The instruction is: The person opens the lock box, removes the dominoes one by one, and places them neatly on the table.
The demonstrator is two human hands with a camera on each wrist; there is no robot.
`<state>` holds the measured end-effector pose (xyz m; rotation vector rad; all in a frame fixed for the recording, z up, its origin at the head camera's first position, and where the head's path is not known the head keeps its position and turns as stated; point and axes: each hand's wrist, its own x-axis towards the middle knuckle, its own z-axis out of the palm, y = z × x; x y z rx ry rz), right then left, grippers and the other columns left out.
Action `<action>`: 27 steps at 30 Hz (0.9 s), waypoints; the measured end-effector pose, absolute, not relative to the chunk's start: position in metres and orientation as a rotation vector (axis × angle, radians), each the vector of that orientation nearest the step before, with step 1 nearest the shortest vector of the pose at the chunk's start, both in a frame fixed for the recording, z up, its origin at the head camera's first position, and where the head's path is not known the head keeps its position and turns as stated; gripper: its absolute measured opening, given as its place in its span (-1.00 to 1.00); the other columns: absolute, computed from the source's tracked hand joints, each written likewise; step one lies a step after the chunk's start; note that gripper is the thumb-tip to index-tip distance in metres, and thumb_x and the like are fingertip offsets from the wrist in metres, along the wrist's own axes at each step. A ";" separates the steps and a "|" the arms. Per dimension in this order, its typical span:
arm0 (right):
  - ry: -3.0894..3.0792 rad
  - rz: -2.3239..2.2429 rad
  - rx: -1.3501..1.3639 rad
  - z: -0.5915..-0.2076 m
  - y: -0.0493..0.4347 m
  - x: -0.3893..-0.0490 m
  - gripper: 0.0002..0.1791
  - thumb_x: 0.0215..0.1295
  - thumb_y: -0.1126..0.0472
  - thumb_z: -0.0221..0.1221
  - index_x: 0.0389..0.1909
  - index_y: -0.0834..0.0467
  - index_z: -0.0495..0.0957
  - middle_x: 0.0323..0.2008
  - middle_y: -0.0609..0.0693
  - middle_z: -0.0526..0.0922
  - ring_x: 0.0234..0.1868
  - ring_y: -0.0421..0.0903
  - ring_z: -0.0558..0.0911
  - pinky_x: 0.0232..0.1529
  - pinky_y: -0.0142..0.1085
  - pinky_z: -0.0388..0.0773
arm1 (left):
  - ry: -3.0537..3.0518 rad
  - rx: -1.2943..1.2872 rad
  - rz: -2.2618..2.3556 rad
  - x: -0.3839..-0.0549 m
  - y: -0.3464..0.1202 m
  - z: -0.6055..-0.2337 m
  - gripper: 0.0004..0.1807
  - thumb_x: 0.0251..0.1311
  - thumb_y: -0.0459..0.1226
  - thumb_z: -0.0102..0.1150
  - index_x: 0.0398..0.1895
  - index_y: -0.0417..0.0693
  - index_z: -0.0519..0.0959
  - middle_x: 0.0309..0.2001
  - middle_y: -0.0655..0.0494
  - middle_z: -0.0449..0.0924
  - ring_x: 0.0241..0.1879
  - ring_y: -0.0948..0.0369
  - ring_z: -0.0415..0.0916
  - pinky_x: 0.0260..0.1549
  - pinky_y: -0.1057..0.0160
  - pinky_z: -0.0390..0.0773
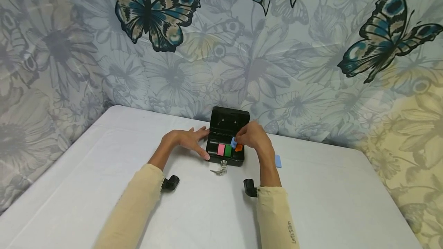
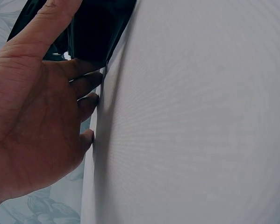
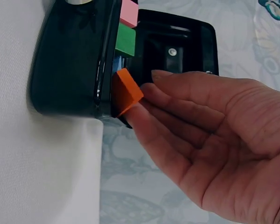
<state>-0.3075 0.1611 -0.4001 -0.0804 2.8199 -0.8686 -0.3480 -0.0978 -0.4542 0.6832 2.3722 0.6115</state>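
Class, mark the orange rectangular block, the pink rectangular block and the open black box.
Orange rectangular block (image 3: 129, 92), right wrist view: its visible face.
Pink rectangular block (image 1: 221, 149), head view: its upper face.
Open black box (image 3: 67, 60), right wrist view: its front wall.

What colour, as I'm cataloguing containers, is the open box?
The box is black, best seen in the head view.

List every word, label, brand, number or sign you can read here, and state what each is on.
"Lets Slim": on the right sleeve, running lengthwise; the letters are small and soft, so the second word's spelling is uncertain.
No readable text on the black lockbox, pink block, green block or orange block.
Keys: too small to tell.
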 end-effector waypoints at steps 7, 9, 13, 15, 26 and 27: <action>2.795 -0.899 -0.122 -0.401 0.162 -0.307 -0.78 0.32 0.27 0.28 -0.14 0.27 0.81 -0.08 0.20 0.81 -0.19 -0.01 0.61 -0.22 -0.24 0.57 | 2.372 0.681 0.609 -0.349 -0.098 -0.456 0.38 0.04 0.30 0.46 0.74 0.08 -0.19 0.75 -0.04 -0.40 0.68 -0.35 -0.46 0.60 -0.43 -0.27; 2.807 -0.894 -0.112 -0.402 0.161 -0.308 -0.79 0.33 0.27 0.30 -0.13 0.28 0.80 -0.09 0.21 0.80 -0.19 0.00 0.64 -0.21 -0.22 0.61 | 2.372 0.684 0.611 -0.349 -0.098 -0.457 0.37 0.04 0.29 0.46 0.74 0.08 -0.19 0.75 -0.04 -0.40 0.68 -0.35 -0.47 0.60 -0.42 -0.27; 2.864 -0.864 -0.097 -0.407 0.155 -0.309 -0.80 0.32 0.28 0.34 -0.14 0.30 0.79 -0.12 0.23 0.81 -0.18 0.04 0.72 -0.16 -0.14 0.70 | 2.377 0.683 0.616 -0.350 -0.098 -0.458 0.36 0.05 0.28 0.46 0.74 0.08 -0.18 0.75 -0.04 -0.39 0.68 -0.36 -0.46 0.60 -0.43 -0.26; 2.891 -0.853 -0.074 -0.409 0.151 -0.309 -0.83 0.30 0.29 0.35 -0.17 0.30 0.79 -0.14 0.24 0.81 -0.21 0.05 0.75 -0.18 -0.14 0.71 | 2.377 0.684 0.620 -0.350 -0.098 -0.457 0.36 0.05 0.27 0.46 0.74 0.09 -0.18 0.75 -0.05 -0.39 0.67 -0.37 -0.46 0.59 -0.44 -0.26; 2.980 -0.817 -0.028 -0.413 0.139 -0.305 -0.97 0.23 0.39 0.37 -0.32 0.29 0.74 -0.20 0.22 0.78 -0.29 0.05 0.74 -0.23 -0.14 0.72 | 2.374 0.708 0.621 -0.350 -0.098 -0.457 0.37 0.05 0.28 0.46 0.74 0.11 -0.20 0.74 -0.10 -0.39 0.68 -0.36 -0.45 0.60 -0.42 -0.28; 3.002 -0.805 -0.033 -0.413 0.138 -0.305 -0.98 0.22 0.41 0.37 -0.34 0.30 0.73 -0.22 0.22 0.78 -0.30 0.07 0.74 -0.23 -0.12 0.73 | 2.373 0.708 0.621 -0.350 -0.098 -0.456 0.36 0.05 0.28 0.45 0.74 0.10 -0.20 0.74 -0.09 -0.39 0.68 -0.36 -0.45 0.60 -0.43 -0.28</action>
